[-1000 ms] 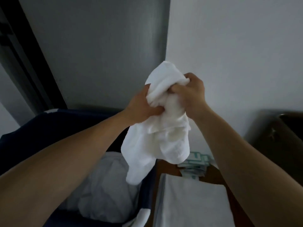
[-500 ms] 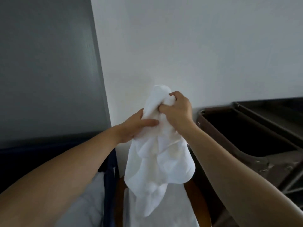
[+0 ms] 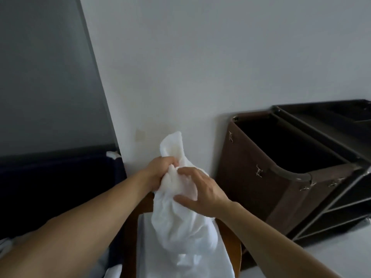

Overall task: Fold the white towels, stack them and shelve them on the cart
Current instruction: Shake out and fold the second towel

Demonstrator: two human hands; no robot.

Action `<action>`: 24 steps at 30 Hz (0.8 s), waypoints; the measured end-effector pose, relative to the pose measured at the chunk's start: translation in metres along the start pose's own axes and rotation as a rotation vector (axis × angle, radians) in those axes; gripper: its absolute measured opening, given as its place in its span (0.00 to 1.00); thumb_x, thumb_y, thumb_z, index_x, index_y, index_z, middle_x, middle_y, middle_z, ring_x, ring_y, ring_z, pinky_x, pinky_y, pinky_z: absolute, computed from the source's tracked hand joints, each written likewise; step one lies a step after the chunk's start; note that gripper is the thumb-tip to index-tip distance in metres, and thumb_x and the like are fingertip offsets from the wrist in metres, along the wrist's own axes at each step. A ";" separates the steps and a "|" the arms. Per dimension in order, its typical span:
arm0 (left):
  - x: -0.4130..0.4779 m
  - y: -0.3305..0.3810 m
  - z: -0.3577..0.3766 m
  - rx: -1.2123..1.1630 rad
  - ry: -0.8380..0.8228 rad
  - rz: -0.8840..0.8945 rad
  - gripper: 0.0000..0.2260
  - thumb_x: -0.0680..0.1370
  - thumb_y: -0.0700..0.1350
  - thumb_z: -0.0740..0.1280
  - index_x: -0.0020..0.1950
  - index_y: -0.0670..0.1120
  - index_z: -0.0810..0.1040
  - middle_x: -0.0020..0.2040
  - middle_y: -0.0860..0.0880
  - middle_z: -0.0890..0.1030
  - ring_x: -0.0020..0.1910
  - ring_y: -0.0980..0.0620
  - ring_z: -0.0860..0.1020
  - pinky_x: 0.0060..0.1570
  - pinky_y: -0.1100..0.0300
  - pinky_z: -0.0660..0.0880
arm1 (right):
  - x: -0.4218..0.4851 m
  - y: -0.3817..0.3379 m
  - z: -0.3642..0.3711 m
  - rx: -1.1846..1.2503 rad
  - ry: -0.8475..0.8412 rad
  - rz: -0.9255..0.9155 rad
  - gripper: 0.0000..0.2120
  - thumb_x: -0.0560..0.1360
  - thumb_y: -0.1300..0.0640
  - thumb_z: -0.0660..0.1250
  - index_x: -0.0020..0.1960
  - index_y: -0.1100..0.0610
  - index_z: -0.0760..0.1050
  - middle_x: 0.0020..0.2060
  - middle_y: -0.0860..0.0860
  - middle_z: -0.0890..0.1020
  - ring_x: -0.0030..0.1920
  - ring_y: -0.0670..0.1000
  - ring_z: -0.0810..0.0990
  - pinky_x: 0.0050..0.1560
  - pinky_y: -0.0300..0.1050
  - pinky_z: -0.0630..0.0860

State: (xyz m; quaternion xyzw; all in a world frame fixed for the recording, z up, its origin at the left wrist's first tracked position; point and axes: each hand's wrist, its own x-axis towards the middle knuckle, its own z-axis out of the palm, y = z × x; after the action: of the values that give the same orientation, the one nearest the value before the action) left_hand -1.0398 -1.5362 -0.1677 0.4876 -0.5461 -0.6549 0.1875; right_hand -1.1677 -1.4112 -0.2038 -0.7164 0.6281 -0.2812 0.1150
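A crumpled white towel (image 3: pixel 180 215) hangs in front of me, bunched at the top. My left hand (image 3: pixel 160 170) grips its upper part in a fist. My right hand (image 3: pixel 198 190) lies on the front of the towel, fingers and thumb curled round a fold of cloth. Below the towel lies a flat white cloth (image 3: pixel 144 249) on a brown wooden surface (image 3: pixel 230 241). The housekeeping cart (image 3: pixel 329 199) with dark shelves stands at the right, against the wall.
A brown open-topped bag (image 3: pixel 261 177) hangs on the cart's left end, dark inside. A dark blue bin (image 3: pixel 60 189) sits at the left with white linen at its lower edge. The white wall is straight ahead.
My view has swung right, from the blue bin to the cart. The towel and both hands came lower. My right hand slid from the top bunch down onto the towel's front.
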 end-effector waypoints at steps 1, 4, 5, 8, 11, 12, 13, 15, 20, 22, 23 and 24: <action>0.000 -0.001 0.002 -0.006 -0.021 0.016 0.08 0.75 0.38 0.64 0.50 0.36 0.78 0.44 0.39 0.78 0.40 0.43 0.79 0.41 0.54 0.77 | -0.001 0.014 -0.004 0.074 0.073 0.008 0.31 0.72 0.26 0.58 0.69 0.42 0.62 0.63 0.43 0.74 0.61 0.47 0.75 0.62 0.52 0.76; 0.003 0.000 0.005 -0.055 -0.102 0.068 0.15 0.73 0.39 0.66 0.58 0.35 0.79 0.49 0.37 0.81 0.50 0.36 0.81 0.53 0.46 0.78 | 0.010 0.057 -0.025 0.193 0.252 0.182 0.36 0.71 0.26 0.60 0.71 0.45 0.64 0.65 0.44 0.72 0.63 0.44 0.73 0.62 0.54 0.75; 0.003 0.002 0.006 -0.066 -0.134 0.075 0.18 0.72 0.40 0.68 0.60 0.35 0.78 0.51 0.36 0.81 0.54 0.34 0.81 0.57 0.43 0.78 | 0.017 0.068 -0.033 0.236 0.233 0.254 0.37 0.71 0.30 0.64 0.74 0.44 0.60 0.70 0.44 0.68 0.68 0.45 0.69 0.67 0.55 0.71; 0.000 0.014 0.008 -0.020 -0.215 0.092 0.23 0.67 0.40 0.70 0.62 0.36 0.78 0.54 0.35 0.82 0.56 0.34 0.81 0.54 0.43 0.79 | 0.036 0.085 -0.061 0.491 0.052 0.313 0.42 0.72 0.49 0.75 0.77 0.38 0.53 0.75 0.42 0.58 0.75 0.47 0.59 0.74 0.58 0.63; -0.004 0.028 0.007 0.052 -0.287 0.114 0.24 0.69 0.38 0.69 0.65 0.37 0.77 0.59 0.34 0.81 0.58 0.35 0.80 0.58 0.41 0.78 | 0.053 0.091 -0.082 0.617 -0.059 0.246 0.48 0.70 0.55 0.77 0.77 0.33 0.51 0.77 0.38 0.54 0.75 0.42 0.55 0.75 0.50 0.56; -0.005 0.032 0.007 0.071 -0.321 0.114 0.23 0.71 0.36 0.68 0.66 0.36 0.76 0.60 0.35 0.80 0.59 0.35 0.79 0.59 0.41 0.78 | 0.058 0.090 -0.086 0.596 -0.093 0.196 0.50 0.69 0.56 0.78 0.77 0.34 0.50 0.77 0.38 0.54 0.75 0.41 0.54 0.73 0.46 0.55; -0.007 0.035 0.009 0.095 -0.352 0.112 0.21 0.75 0.34 0.67 0.68 0.36 0.74 0.62 0.35 0.79 0.61 0.35 0.78 0.59 0.42 0.77 | 0.063 0.089 -0.088 0.577 -0.130 0.149 0.49 0.69 0.57 0.78 0.77 0.34 0.52 0.77 0.39 0.57 0.75 0.41 0.56 0.71 0.43 0.56; -0.010 0.037 0.014 0.136 -0.377 0.117 0.18 0.79 0.31 0.62 0.69 0.37 0.73 0.64 0.35 0.78 0.63 0.36 0.77 0.62 0.42 0.76 | 0.069 0.083 -0.088 0.591 -0.183 0.095 0.36 0.71 0.60 0.77 0.72 0.40 0.66 0.70 0.45 0.72 0.69 0.44 0.70 0.65 0.39 0.65; -0.016 0.013 0.012 0.212 -0.183 0.138 0.14 0.78 0.39 0.69 0.64 0.43 0.79 0.58 0.41 0.83 0.58 0.41 0.81 0.59 0.44 0.78 | 0.068 0.084 -0.070 0.459 -0.124 0.124 0.02 0.74 0.63 0.72 0.46 0.59 0.80 0.40 0.49 0.81 0.42 0.46 0.77 0.48 0.43 0.74; -0.016 -0.002 0.012 0.255 0.044 0.130 0.10 0.79 0.42 0.68 0.59 0.44 0.81 0.53 0.44 0.85 0.53 0.44 0.83 0.55 0.50 0.80 | 0.067 0.087 -0.068 0.344 -0.110 0.151 0.06 0.75 0.60 0.72 0.41 0.56 0.76 0.36 0.49 0.78 0.39 0.48 0.74 0.41 0.42 0.70; -0.017 -0.007 0.012 0.296 0.132 0.131 0.09 0.79 0.42 0.67 0.58 0.44 0.81 0.50 0.46 0.84 0.50 0.47 0.82 0.49 0.56 0.80 | 0.066 0.085 -0.065 0.286 -0.112 0.165 0.06 0.76 0.59 0.71 0.42 0.55 0.75 0.35 0.49 0.77 0.38 0.48 0.73 0.38 0.39 0.68; -0.018 -0.011 0.013 0.321 0.163 0.130 0.09 0.80 0.41 0.65 0.60 0.44 0.79 0.50 0.48 0.82 0.48 0.51 0.80 0.43 0.62 0.76 | 0.064 0.081 -0.062 0.248 -0.121 0.169 0.05 0.76 0.57 0.70 0.43 0.54 0.76 0.36 0.48 0.77 0.38 0.48 0.73 0.36 0.37 0.67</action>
State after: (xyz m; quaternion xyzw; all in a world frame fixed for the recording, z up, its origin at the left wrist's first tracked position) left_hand -1.0392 -1.5114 -0.1703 0.5262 -0.6569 -0.5044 0.1929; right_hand -1.2660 -1.4763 -0.1785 -0.6570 0.6384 -0.3022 0.2635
